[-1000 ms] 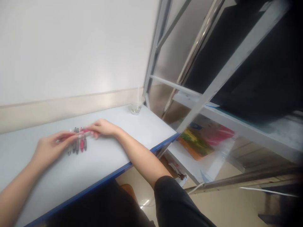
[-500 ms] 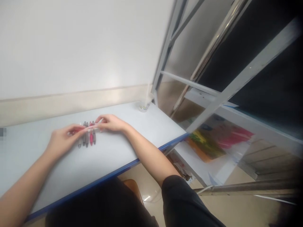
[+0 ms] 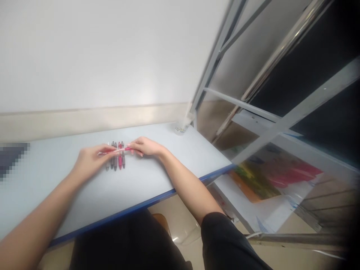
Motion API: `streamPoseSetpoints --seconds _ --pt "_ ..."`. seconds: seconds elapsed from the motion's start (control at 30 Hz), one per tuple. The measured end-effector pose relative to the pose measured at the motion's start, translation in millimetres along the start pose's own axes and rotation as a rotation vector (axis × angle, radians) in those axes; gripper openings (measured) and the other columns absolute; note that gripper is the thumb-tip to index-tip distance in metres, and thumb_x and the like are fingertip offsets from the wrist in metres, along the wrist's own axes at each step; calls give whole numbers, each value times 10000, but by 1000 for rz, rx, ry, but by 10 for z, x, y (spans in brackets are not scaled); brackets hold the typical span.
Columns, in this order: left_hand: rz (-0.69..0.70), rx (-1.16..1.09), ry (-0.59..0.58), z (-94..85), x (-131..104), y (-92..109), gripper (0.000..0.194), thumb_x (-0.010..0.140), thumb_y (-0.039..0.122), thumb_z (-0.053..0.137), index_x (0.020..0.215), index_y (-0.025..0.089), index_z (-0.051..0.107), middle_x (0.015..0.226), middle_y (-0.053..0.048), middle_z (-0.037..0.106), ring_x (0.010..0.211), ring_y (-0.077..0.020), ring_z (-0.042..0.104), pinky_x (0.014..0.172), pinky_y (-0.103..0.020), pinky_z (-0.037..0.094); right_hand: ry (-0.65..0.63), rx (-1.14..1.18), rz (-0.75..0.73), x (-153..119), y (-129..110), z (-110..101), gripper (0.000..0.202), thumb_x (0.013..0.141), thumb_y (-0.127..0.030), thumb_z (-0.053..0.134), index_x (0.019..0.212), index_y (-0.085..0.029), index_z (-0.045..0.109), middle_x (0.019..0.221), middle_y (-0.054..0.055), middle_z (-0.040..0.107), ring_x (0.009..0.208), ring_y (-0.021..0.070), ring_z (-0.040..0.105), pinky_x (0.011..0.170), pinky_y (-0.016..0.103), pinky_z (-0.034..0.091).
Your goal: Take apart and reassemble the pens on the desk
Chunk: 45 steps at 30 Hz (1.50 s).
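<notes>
A slim pink and clear pen (image 3: 122, 149) is held level between my two hands, above a row of pens. My left hand (image 3: 94, 157) pinches its left part between thumb and fingers. At the other end, the fingertips of my right hand (image 3: 144, 146) are closed on its pink part. Beneath lie several pens side by side on the table: a clear-barrelled one (image 3: 107, 166) at the left, dark grey pens (image 3: 115, 164), and a pink pen (image 3: 120, 162) near the right. Their middles are partly covered by the held pen and my fingers.
The pale table (image 3: 146, 180) has a blue front edge and meets a wall at the back. A clear cup with a patterned side (image 3: 180, 128) stands at the far right corner. A metal frame (image 3: 213, 56) rises beyond it, with a colourful sheet (image 3: 261, 180) on a shelf. A pixelated dark patch lies left.
My view has shifted left, so the table and hands appear further right. The pen's pink part now shows at my right fingertips; before, red showed by my left fingers and the right end looked clear.
</notes>
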<state>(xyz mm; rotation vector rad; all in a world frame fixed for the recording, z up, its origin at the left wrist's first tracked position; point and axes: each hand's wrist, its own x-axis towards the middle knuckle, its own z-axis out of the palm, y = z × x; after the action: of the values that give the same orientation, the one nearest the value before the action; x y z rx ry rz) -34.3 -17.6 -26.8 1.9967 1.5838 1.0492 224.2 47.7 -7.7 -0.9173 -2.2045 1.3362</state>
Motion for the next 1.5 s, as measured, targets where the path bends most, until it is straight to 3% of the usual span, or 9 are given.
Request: streamPoseSetpoints --seconds 0.27,0.37,0.53,0.77,0.97,1.2,1.37,1.43,1.5 --pt "102 76 33 -34 57 3 446 901 625 671 1106 260 823 1147 -68 826 1057 -282 757 931 -365 587 56 100 76 42 28 23 465 1106 -408 502 773 -140 685 513 -30 571 516 109 482 627 250 419" --pt "29 28 32 -53 86 11 442 921 601 620 1105 250 815 1148 -76 828 1054 -279 752 946 -373 576 94 102 73 57 53 30 488 1109 -438 479 777 -144 683 517 -26 570 516 111 482 639 256 434" --pt "-100 -137 8 -44 103 37 537 854 667 649 1062 197 803 1097 -105 828 995 -284 758 946 -378 574 138 83 -41 42 59 38 327 993 -467 670 923 -150 717 669 -11 647 604 120 505 645 256 419" --pt "-162 -86 -25 -63 89 134 569 880 691 598 988 176 815 794 -52 767 789 -246 705 789 -337 566 201 -74 -150 33 55 33 417 1011 -508 609 881 -133 736 722 25 690 623 116 443 633 274 348" --pt "-161 -349 17 -19 104 99 578 737 678 818 1030 180 803 1064 -120 825 994 -290 757 943 -403 601 4 158 -82 -1 -22 4 373 995 -481 663 847 -142 709 743 36 715 650 125 557 679 269 448" --pt "-91 -433 -100 21 65 178 524 717 669 874 922 195 783 1047 -138 819 1038 -319 759 1012 -460 588 -147 363 -63 17 -77 159 255 974 -413 735 950 -175 648 694 0 693 538 100 503 566 239 404" --pt "5 -351 27 175 80 124 535 887 567 705 1281 205 708 1353 -151 699 1020 -241 742 909 -399 596 51 298 -7 90 -17 247 254 1016 -427 684 962 -198 588 533 -89 506 468 89 365 495 215 291" --pt "71 -175 102 205 80 103 490 915 492 645 1313 210 698 1287 -132 689 975 -226 711 858 -376 577 158 278 16 120 16 241 263 1065 -449 604 1000 -195 588 542 -81 508 483 97 387 511 214 305" --pt "120 11 96 214 60 124 379 923 451 613 1183 208 744 1033 -84 695 881 -227 672 806 -362 546 239 278 27 141 44 224 250 1094 -440 552 1105 -193 588 556 -79 515 506 108 426 543 216 340"
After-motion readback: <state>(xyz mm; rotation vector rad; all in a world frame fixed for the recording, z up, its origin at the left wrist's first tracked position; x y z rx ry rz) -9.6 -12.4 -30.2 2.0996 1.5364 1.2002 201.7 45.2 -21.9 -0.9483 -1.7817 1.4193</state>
